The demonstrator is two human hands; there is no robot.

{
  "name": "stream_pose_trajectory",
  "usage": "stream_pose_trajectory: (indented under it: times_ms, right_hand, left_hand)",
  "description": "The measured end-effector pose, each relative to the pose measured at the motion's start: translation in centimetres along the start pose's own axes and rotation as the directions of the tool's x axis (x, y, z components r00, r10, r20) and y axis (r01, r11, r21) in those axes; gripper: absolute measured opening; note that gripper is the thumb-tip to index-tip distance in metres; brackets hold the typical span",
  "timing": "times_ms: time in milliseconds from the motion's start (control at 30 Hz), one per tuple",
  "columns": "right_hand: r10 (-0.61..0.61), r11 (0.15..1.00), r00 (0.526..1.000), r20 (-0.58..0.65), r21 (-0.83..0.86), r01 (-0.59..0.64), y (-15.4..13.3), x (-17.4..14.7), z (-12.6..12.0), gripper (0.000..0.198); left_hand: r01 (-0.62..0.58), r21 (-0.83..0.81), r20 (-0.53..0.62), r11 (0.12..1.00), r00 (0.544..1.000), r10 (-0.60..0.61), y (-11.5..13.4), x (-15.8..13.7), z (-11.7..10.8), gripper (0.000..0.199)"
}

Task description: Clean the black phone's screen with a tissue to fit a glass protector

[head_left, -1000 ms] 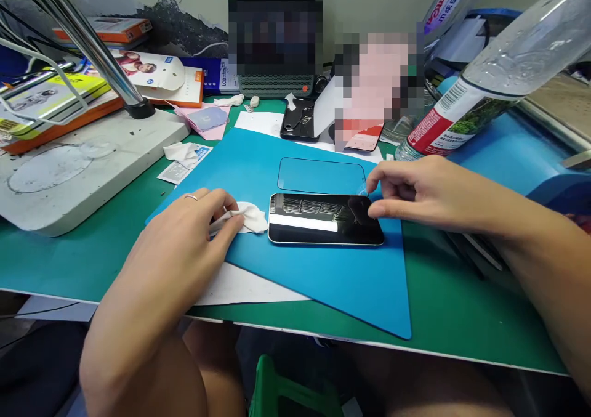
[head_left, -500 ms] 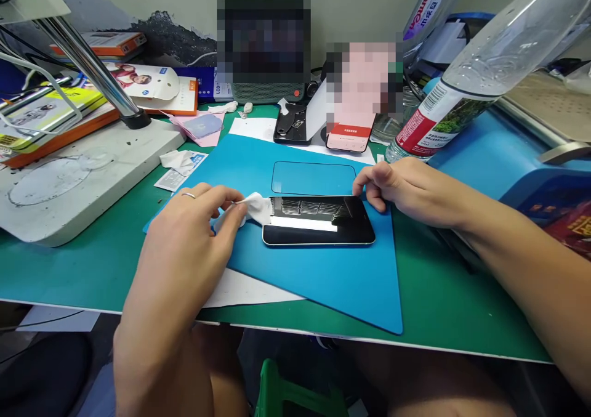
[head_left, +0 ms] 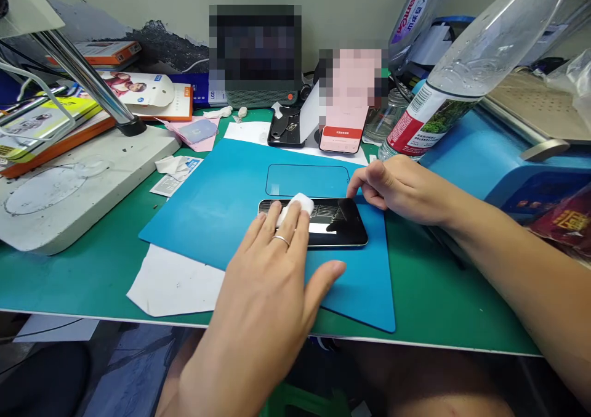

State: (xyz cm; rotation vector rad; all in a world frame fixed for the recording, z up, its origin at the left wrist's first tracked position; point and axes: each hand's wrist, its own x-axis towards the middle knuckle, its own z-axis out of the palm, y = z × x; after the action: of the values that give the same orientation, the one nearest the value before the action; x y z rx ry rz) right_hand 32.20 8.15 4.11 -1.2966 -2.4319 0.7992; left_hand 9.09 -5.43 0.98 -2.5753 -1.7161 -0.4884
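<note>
A black smartphone [head_left: 351,229] lies face up and sideways on a blue mat [head_left: 198,201], light streaks and a white reflection on its screen. My left hand [head_left: 272,275], a ring on one finger, stretches over its left half. Those fingers lie flat, the thumb held apart, pressing a folded white wipe [head_left: 302,204] onto the glass. At the phone's upper right corner my right hand [head_left: 392,186] rests with curled fingers, their tips beside the edge; I see nothing held in them. Just behind the phone lies a clear black-bordered screen protector [head_left: 307,180].
A tilted plastic bottle [head_left: 443,106] leans over a blue machine [head_left: 484,158] on the right. Behind the mat stand a pink-screened phone [head_left: 341,132] and a speaker-like device [head_left: 263,98]. A white lamp base [head_left: 69,201] fills the left. White paper [head_left: 175,284] sticks out beneath the mat.
My left hand has moved right, from pinching the white wipe at the phone's left end to lying flat over it on the screen. My right hand stays by the corner.
</note>
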Motion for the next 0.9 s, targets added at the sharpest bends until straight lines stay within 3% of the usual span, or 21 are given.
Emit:
stream_pose_trajectory:
  times_ms: [433, 733, 900]
  right_hand:
    - [-0.078, 0.996, 0.996, -0.052, 0.043, 0.080, 0.9, 0.0, 0.6, 0.104]
    - [-0.079, 0.997, 0.996, -0.047, 0.020, 0.080, 0.4, -0.2, 0.4, 0.104]
    - [-0.094, 0.995, 0.993, -0.065, 0.031, 0.096, 0.5, -0.1, 0.6, 0.102]
  left_hand:
    - [-0.112, -0.229, 0.033, 0.967, 0.992, 0.123, 6.0, 1.9, 1.9, 0.096]
    - [-0.016, -0.169, 0.048, 0.985, 0.999, 0.024, 5.0, 2.5, 1.6, 0.094]
    - [-0.051, -0.180, 0.064, 0.982, 0.996, 0.064, 5.3, 3.2, 1.6, 0.092]
